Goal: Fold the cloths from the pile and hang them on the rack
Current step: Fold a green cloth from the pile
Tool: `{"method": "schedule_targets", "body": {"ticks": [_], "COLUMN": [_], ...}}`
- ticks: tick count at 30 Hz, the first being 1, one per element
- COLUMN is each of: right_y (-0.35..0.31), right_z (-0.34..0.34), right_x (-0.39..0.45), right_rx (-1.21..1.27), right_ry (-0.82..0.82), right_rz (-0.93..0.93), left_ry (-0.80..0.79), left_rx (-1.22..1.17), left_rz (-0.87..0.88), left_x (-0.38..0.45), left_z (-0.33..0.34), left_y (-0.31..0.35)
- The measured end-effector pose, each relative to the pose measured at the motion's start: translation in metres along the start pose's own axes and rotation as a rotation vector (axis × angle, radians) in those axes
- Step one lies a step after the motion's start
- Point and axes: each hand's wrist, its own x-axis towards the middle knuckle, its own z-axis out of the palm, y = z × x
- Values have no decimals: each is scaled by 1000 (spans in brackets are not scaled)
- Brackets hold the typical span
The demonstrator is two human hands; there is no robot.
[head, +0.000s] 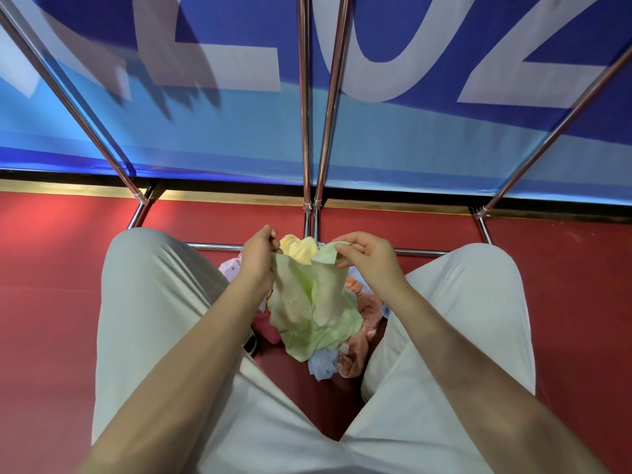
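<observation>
Red floor [51,302] runs beneath a chrome rack [307,131]. Left hand [258,258] and right hand [371,260] each pinch the green cloth [314,302], apparently above the pile [359,336].

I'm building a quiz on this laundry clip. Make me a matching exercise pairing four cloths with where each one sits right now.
Things:
1. green cloth
2. yellow cloth
3. blue cloth
4. pink cloth

Places:
A. nearest the person, at the pile's lower edge
B. pinched by the left hand and right hand, hanging over the pile
C. beside the left wrist, on the pile's left edge
D. between the two hands, on the far side of the pile

Pairs: 1-B, 2-D, 3-A, 4-C
</observation>
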Motion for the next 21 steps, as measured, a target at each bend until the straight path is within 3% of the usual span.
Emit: {"method": "schedule_targets", "body": {"ticks": [8,13,21], "right_y": [-4,-12,2], "right_z": [3,18,46], "right_x": [-2,-11,-3], "right_rx": [-251,-30,2], "right_ry": [42,-73,-61], "right_rz": [-239,-132,-60], "left_ry": [-90,-145,-186], "left_rx": [-100,-165,-234], "left_rz": [-68,-103,-138], "left_x": [-9,-13,-16], "left_z": [7,15,27], "left_y": [3,2,-7]}}
